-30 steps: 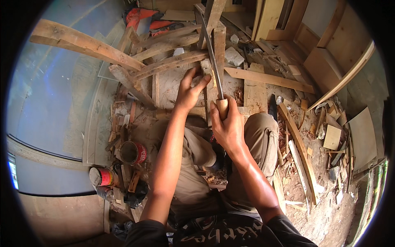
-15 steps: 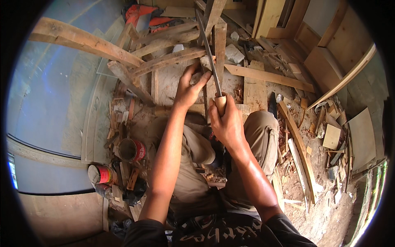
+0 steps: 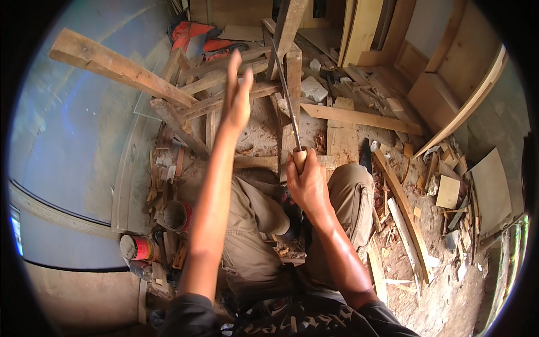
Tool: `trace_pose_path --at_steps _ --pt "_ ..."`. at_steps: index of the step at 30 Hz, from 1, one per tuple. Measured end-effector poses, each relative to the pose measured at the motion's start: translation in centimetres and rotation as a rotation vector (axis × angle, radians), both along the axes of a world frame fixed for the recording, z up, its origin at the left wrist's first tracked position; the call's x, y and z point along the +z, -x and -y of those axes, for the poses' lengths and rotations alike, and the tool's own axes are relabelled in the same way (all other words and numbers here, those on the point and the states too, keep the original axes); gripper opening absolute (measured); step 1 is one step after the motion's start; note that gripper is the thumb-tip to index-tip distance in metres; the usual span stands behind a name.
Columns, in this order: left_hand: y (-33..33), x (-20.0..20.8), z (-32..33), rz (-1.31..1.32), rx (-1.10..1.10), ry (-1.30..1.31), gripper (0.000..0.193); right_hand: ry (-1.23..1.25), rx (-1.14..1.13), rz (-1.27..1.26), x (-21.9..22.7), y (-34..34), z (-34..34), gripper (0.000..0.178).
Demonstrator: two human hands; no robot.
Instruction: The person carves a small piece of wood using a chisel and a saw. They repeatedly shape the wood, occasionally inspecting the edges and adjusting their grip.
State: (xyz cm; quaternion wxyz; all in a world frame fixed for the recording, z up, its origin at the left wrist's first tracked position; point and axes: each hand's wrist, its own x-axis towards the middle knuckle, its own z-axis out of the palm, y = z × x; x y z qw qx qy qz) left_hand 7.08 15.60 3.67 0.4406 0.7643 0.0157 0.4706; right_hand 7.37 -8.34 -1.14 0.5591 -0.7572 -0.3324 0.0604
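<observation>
At the upper left of the frame, a thick, rough brown wooden beam (image 3: 115, 67) slants down toward the middle. Below it, at the lower left, stand a short round can with a pinkish-red label (image 3: 136, 247) and, just right of it, an open-mouthed cylindrical can (image 3: 177, 215). The left hand (image 3: 238, 109) is at upper centre, edge-on and slightly blurred, its fingers straight and pointing up, the thumb spread away from them. Right of it, a long, thin, dark metal tool (image 3: 287, 92) runs up the centre, leaning slightly left, across a squared upright wooden post (image 3: 293, 76); whether they touch cannot be told. The right hand (image 3: 309, 182), at centre, is wrapped around the tool's pale wooden handle (image 3: 300, 161). Farther right lie a flat light-brown plank (image 3: 359, 118), a long curved wooden strip (image 3: 405, 216) and a pale square board piece (image 3: 447, 192).
</observation>
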Motion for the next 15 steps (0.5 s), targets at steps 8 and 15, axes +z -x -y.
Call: trace_pose_path --at_steps 8,15 --pt "-2.6 22.0 5.1 0.212 0.354 -0.759 0.059 -0.072 0.013 -0.042 -0.8 1.3 -0.1 0.019" --pt "-4.6 20.1 6.4 0.506 0.09 -0.588 0.058 -0.099 -0.049 0.002 -1.4 1.4 -0.5 0.021"
